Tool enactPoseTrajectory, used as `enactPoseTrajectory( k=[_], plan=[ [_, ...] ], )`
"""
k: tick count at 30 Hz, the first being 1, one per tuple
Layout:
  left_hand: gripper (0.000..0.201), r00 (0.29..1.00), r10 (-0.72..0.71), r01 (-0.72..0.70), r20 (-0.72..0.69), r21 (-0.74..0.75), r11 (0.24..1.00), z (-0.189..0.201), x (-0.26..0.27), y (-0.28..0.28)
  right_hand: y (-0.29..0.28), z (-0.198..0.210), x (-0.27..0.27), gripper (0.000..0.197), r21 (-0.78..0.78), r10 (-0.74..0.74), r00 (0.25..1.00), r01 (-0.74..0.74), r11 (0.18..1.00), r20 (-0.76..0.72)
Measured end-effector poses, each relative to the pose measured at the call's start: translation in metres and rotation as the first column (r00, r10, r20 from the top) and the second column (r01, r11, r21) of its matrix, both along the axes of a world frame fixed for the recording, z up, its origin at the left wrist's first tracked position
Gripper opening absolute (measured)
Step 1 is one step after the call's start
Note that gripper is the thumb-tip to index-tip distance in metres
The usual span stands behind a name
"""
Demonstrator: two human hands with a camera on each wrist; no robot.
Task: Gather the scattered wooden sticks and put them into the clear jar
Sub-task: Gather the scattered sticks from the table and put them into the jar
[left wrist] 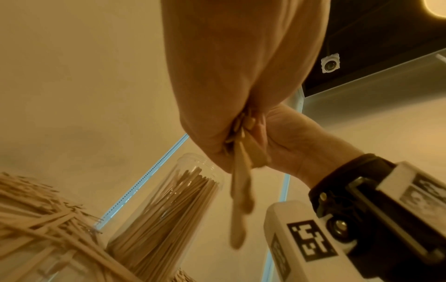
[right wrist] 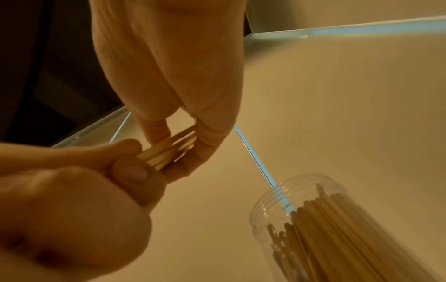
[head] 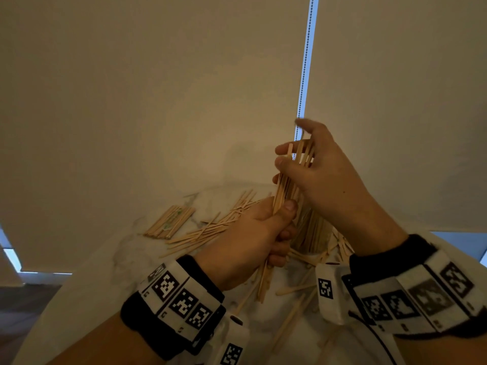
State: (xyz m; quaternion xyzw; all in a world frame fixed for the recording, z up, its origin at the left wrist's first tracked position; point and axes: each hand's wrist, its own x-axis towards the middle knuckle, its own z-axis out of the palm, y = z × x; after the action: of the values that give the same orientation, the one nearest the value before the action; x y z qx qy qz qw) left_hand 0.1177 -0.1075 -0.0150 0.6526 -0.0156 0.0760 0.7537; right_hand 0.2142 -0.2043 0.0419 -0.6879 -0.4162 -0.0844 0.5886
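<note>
Both hands' grip clasps a stick bundle, hiding the jar; loose sticks surround.

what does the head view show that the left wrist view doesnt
Only the head view shows the top of the bundle of wooden sticks, with the right hand curled around it, plus a neat separate stack of sticks at the far left of the marble table.

Only the left wrist view shows the clear jar plainly, upright and already well filled with sticks, and the bundle's lower ends poking out below the fist.

Both show the left hand gripping the bundle and loose sticks scattered on the table.
</note>
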Motion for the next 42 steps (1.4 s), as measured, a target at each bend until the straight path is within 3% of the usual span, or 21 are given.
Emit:
enactPoseTrajectory(
  k=[3,8,10,17,20,22,24,26,28,29,32,35,39,42],
  plan=[
    [0.025,1.000,-0.020,0.020,0.002,-0.011,1.000,0.000,-0.002,0.000,0.001,-0.003,0.001,0.023,-0.104,-0.131,0.986,0.141,0.985,0.103],
    [0.022,0.999,-0.002,0.000,0.037,0.031,1.000,0.000,-0.001,-0.002,0.003,-0.002,-0.004,0.036,-0.062,-0.166,0.977,0.175,0.983,0.135],
    [0.020,0.999,0.006,-0.008,0.046,0.043,0.999,-0.001,-0.001,-0.001,0.004,-0.001,-0.005,0.018,-0.176,-0.179,0.971,0.206,0.963,0.158],
    [0.014,0.997,0.036,-0.036,0.074,-0.006,0.999,-0.002,0.003,0.000,0.005,-0.001,-0.007,0.029,-0.270,-0.139,0.973,0.186,0.945,0.184],
    [0.023,0.975,0.200,-0.187,0.097,-0.130,0.974,-0.002,0.007,0.009,0.009,-0.007,-0.005,0.060,-0.383,-0.129,0.989,0.147,0.912,0.072],
    [0.021,0.922,0.362,-0.321,0.134,-0.256,0.912,0.002,0.010,0.020,0.012,-0.014,-0.006,0.082,-0.476,-0.120,0.993,0.098,0.874,-0.016],
    [0.020,0.847,0.507,-0.422,0.160,-0.380,0.823,0.008,0.009,0.031,0.011,-0.018,-0.011,0.089,-0.583,-0.071,0.992,-0.001,0.812,-0.100],
    [0.019,0.784,0.594,-0.450,0.179,-0.495,0.743,0.012,0.008,0.038,0.008,-0.019,-0.022,0.076,-0.674,0.043,0.964,-0.215,0.707,-0.262],
    [0.018,0.748,0.636,-0.467,0.192,-0.528,0.709,0.012,0.008,0.038,0.009,-0.021,-0.031,0.055,-0.622,0.177,0.874,-0.451,0.640,-0.452],
    [0.018,0.739,0.643,-0.487,0.199,-0.503,0.715,0.011,0.007,0.037,0.012,-0.023,-0.032,0.046,-0.594,0.216,0.858,-0.484,0.642,-0.466],
    [0.020,0.761,0.607,-0.499,0.229,-0.391,0.773,0.007,0.007,0.034,0.020,-0.022,-0.030,0.030,-0.536,0.176,0.902,-0.381,0.754,-0.394],
    [0.030,0.809,0.529,-0.427,0.257,-0.362,0.829,0.007,0.007,0.029,0.020,-0.020,-0.029,0.029,-0.518,0.119,0.957,-0.245,0.820,-0.265],
    [0.038,0.870,0.424,-0.351,0.252,-0.288,0.891,0.004,0.008,0.024,0.020,-0.022,-0.030,0.028,-0.594,0.167,0.986,-0.118,0.796,0.028],
    [0.044,0.898,0.376,-0.324,0.229,-0.236,0.916,0.003,0.008,0.027,0.021,-0.024,-0.027,0.033,-0.664,0.186,0.977,-0.071,0.745,0.104]
  ],
)
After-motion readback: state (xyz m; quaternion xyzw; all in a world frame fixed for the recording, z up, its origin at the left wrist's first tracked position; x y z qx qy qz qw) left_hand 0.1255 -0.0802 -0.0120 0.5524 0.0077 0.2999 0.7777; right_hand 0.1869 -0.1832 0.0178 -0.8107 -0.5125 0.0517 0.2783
